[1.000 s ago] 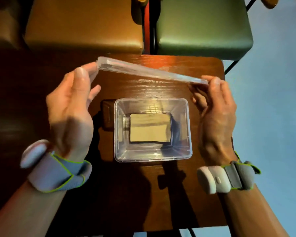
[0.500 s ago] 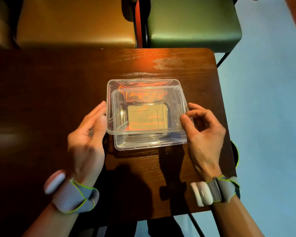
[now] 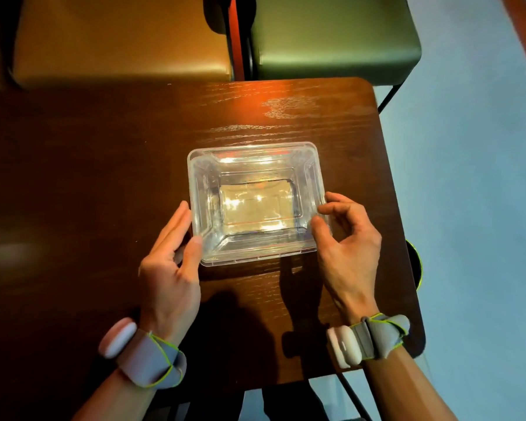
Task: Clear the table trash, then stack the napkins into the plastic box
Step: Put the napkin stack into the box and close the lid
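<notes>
my left hand (image 3: 172, 268) rests straight-fingered against the lid's (image 3: 257, 165) left edge; my right hand (image 3: 348, 247) pinches its right rim, plastic box (image 3: 255, 256) mid-table (image 3: 104, 177), napkins (image 3: 257, 208) inside.

Dark wooden table (image 3: 104, 177), grain visible, rounded far right corner. Two chairs against its far edge: tan seat (image 3: 119, 38) left, green seat (image 3: 334, 34) right. Pale blue floor (image 3: 474, 177) lay beyond the right edge.
</notes>
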{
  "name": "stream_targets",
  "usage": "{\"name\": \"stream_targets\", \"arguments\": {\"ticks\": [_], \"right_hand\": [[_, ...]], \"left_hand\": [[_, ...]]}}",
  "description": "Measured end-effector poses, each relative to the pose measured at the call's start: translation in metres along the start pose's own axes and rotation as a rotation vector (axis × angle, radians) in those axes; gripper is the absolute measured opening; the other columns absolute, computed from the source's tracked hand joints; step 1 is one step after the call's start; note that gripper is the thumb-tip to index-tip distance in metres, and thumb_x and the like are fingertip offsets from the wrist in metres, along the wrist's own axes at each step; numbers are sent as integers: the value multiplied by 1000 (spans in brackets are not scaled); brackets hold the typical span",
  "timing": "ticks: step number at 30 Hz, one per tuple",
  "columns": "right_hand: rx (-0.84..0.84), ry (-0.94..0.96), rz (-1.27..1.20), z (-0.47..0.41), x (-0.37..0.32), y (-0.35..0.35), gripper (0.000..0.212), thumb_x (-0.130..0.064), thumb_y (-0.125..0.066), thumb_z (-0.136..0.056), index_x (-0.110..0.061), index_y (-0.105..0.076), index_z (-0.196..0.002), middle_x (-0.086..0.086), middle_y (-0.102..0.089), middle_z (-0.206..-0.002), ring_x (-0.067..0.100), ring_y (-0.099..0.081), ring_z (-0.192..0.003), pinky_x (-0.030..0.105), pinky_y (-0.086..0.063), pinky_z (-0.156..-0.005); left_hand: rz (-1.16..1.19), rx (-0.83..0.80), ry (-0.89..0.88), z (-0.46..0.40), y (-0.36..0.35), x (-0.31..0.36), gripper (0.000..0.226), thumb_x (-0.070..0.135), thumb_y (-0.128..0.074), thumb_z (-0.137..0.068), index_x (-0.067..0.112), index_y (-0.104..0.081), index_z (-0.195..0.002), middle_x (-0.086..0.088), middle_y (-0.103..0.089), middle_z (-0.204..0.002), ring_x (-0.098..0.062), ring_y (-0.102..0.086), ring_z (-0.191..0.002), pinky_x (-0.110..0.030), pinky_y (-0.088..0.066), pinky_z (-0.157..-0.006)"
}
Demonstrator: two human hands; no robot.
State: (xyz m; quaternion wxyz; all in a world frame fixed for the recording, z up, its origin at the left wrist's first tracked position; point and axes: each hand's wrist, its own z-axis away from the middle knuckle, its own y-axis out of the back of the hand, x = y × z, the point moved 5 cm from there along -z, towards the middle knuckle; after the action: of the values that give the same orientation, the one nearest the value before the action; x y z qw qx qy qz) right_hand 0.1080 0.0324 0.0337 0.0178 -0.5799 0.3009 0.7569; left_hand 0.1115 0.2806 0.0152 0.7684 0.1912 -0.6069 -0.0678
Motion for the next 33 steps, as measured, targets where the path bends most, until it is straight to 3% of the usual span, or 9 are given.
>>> {"name": "stream_targets", "arguments": {"ticks": [3, 7, 12, 16, 21, 25, 27, 31, 33], "right_hand": [[12, 2, 25, 1, 0, 0, 16, -5, -70, -87, -19, -67, -94, -5, -67, -122, 8, -62, -118, 38, -50, -105], [25, 9, 48, 2, 0, 0, 16, -5, -69, -88, -19, -67, -95, -5, -66, -120, 9, -61, -118, 40, -49, -106], [30, 18, 65, 2, 2, 0, 16, -5, -67, -88, -18, -67, -98, -8, -66, -117, 8, -62, -116, 36, -48, -106], [46, 25, 100, 1, 3, 2, 15, -7, -66, -89, -18, -68, -100, -6, -68, -113, 10, -64, -112, 34, -49, -104], [50, 5, 160, -1, 5, 2, 19, -11, -62, -94, -17, -68, -111, -3, -69, -110, 13, -66, -105, 33, -53, -96], [61, -65, 148, -11, 10, 3, 25, -22, -59, -98, -18, -66, -122, -1, -68, -114, 5, -64, -99, 12, -48, -88], [30, -108, 156, -19, 15, 1, 29, -33, -55, -100, -21, -66, -124, -2, -67, -114, 2, -62, -94, 3, -42, -80], [-99, -157, 139, -35, 23, -10, 42, -49, -40, -102, -24, -58, -74, -8, -58, -75, 10, -46, -67, 33, -40, -70], [-143, -184, 94, -38, 25, -16, 52, -52, -37, -103, -27, -49, -59, -15, -47, -57, 9, -38, -60, 35, -35, -65]], "left_hand": [[-5, -18, 35, 4, -2, -3, 42, -4, -55, -96, 2, -56, -138, 0, -51, -148, 11, -45, -130, 5, -34, -95], [-7, -43, 62, 9, -5, -7, 45, -4, -54, -97, 5, -54, -141, 2, -49, -150, 27, -42, -123, 7, -32, -93], [15, -36, 88, 10, -4, -10, 45, -3, -55, -97, 7, -56, -140, -1, -53, -147, 18, -47, -126, 6, -35, -91], [66, -31, 127, 9, -1, -13, 47, -1, -59, -96, 23, -54, -136, -4, -62, -137, 5, -63, -117, 0, -43, -89], [91, -29, 138, 7, -2, -17, 48, 1, -60, -95, 27, -53, -135, 0, -65, -128, 15, -63, -107, 0, -46, -84], [134, -8, 165, 4, -2, -23, 47, 7, -65, -94, 14, -55, -139, 16, -69, -111, 13, -67, -99, -2, -48, -79], [143, 15, 205, -3, 1, -26, 51, 24, -68, -90, 11, -57, -138, 15, -71, -109, 7, -69, -100, -10, -52, -83], [200, 27, 330, -25, -3, -27, 46, 45, -63, -87, 16, -71, -121, -8, -76, -113, -20, -71, -107, -44, -60, -90], [198, 14, 363, -34, -8, -24, 46, 58, -62, -79, 21, -78, -101, -10, -78, -100, -27, -71, -98, -59, -57, -90]]}}
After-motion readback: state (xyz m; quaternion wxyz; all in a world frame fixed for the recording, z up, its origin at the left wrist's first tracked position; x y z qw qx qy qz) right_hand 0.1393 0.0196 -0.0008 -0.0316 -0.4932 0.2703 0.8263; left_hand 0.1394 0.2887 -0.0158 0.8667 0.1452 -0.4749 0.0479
